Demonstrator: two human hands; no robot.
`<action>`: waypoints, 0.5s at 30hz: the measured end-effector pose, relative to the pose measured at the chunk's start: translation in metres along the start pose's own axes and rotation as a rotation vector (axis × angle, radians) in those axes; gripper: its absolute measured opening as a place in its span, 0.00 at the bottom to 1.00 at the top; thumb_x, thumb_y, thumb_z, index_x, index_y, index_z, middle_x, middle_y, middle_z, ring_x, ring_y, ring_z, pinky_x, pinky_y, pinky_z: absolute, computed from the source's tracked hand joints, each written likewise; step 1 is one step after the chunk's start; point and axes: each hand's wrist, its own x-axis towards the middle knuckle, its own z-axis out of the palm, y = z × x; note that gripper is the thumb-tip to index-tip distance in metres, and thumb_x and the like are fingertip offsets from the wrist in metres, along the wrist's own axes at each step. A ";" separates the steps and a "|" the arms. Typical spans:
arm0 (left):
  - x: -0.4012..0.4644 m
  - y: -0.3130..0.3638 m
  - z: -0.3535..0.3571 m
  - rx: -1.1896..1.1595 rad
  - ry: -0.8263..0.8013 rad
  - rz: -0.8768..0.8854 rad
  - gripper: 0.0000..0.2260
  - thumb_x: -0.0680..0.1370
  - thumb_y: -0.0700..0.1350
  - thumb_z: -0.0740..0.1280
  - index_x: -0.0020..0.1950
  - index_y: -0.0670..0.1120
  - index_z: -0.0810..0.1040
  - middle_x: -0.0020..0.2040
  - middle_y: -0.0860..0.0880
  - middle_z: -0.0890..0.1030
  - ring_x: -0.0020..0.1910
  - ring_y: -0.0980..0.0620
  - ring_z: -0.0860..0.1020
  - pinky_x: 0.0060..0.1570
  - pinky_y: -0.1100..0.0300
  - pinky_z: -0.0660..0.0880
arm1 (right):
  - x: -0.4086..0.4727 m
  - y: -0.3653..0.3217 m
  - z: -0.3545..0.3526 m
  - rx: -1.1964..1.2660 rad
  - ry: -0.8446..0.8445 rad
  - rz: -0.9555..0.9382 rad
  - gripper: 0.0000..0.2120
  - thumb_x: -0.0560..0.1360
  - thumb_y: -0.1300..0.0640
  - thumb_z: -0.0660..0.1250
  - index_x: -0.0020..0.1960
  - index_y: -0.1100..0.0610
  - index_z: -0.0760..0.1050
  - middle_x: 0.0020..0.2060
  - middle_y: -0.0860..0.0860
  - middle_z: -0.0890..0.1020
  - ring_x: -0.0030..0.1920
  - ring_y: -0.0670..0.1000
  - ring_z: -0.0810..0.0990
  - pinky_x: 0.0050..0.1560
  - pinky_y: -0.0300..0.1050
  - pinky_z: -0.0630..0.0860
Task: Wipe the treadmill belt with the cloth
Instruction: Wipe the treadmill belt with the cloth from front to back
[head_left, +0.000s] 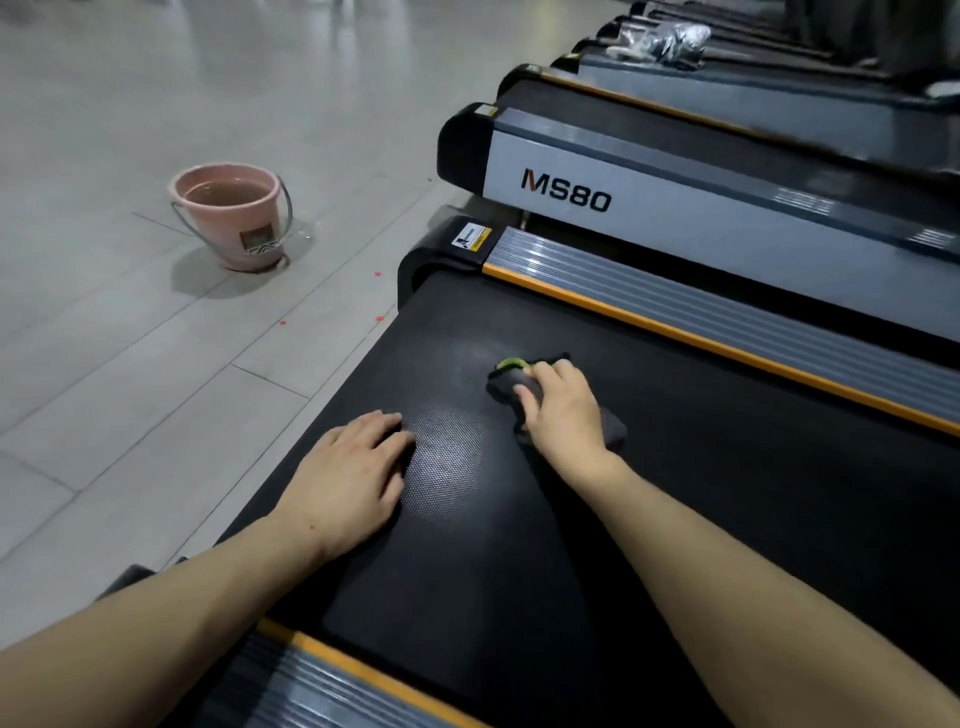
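Your left hand is lying flat, palm down, fingers straight and close together, pointing forward | your left forearm is reaching in bare from the lower left | your right hand is reaching further ahead, fingers curling down and gripping | your right forearm is stretching in from the lower right.

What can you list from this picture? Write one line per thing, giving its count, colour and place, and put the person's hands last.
treadmill belt: one, black, under both hands.
cloth: one, dark grey with a green edge, on the belt under the right hand.
side rails: two, grey ribbed with orange trim, either side of the belt.
bucket: one, pink, holding water, on the floor to the left.
floor: one, grey tiles, left.
neighbouring treadmill: one, grey and black, marked MS80, beyond the belt; more behind it.
left hand: one, flat on the belt.
right hand: one, holds the cloth.
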 end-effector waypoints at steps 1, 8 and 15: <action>0.002 -0.004 -0.001 -0.016 0.015 -0.025 0.25 0.76 0.55 0.50 0.67 0.51 0.77 0.71 0.49 0.75 0.72 0.46 0.72 0.68 0.47 0.71 | -0.003 -0.007 0.003 0.027 0.024 0.058 0.10 0.76 0.51 0.70 0.54 0.56 0.79 0.46 0.54 0.75 0.48 0.57 0.74 0.50 0.55 0.76; 0.006 -0.021 -0.002 -0.084 0.060 -0.056 0.25 0.75 0.53 0.50 0.64 0.50 0.79 0.68 0.48 0.77 0.68 0.45 0.74 0.66 0.48 0.74 | -0.087 -0.050 -0.015 0.276 -0.099 -0.274 0.15 0.78 0.44 0.68 0.53 0.56 0.81 0.45 0.51 0.76 0.46 0.52 0.74 0.50 0.42 0.73; 0.005 -0.036 -0.002 -0.045 0.049 0.026 0.23 0.74 0.52 0.53 0.64 0.50 0.79 0.67 0.49 0.77 0.66 0.47 0.75 0.64 0.50 0.76 | 0.035 -0.027 0.031 0.108 0.043 0.017 0.08 0.77 0.49 0.69 0.48 0.54 0.79 0.46 0.52 0.75 0.50 0.56 0.74 0.49 0.49 0.74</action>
